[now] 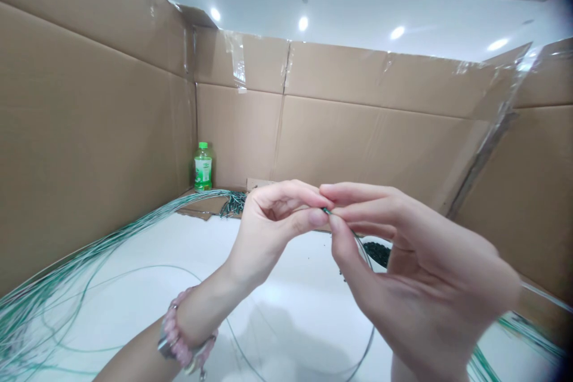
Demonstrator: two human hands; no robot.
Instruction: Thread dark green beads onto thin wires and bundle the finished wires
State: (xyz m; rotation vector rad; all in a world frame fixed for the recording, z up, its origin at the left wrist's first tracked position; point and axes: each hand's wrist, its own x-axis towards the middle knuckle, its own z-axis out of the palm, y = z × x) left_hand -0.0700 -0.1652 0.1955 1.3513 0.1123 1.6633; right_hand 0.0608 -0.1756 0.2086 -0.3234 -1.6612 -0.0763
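Observation:
Both hands meet at fingertip height above the white tabletop [295, 268]. My left hand [273, 224] is closed in a pinch, thumb against forefinger, at the tip of a thin green wire [327, 211]. From the other side my right hand [421, 268] pinches the same wire between thumb and fingers, just beside the left fingertips. Thin strands drop from the right fingers and curve down toward the table. The very end of the wire is mostly covered by the fingertips, so I cannot tell whether a small part sits on it.
A long bundle of green and white wires [147, 221] runs along the left side. Small black pieces [376, 252] lie heaped behind my right hand. A green bottle [203, 168] stands in the far left corner. Cardboard walls [358, 137] surround the table; more wires [532, 337] lie right.

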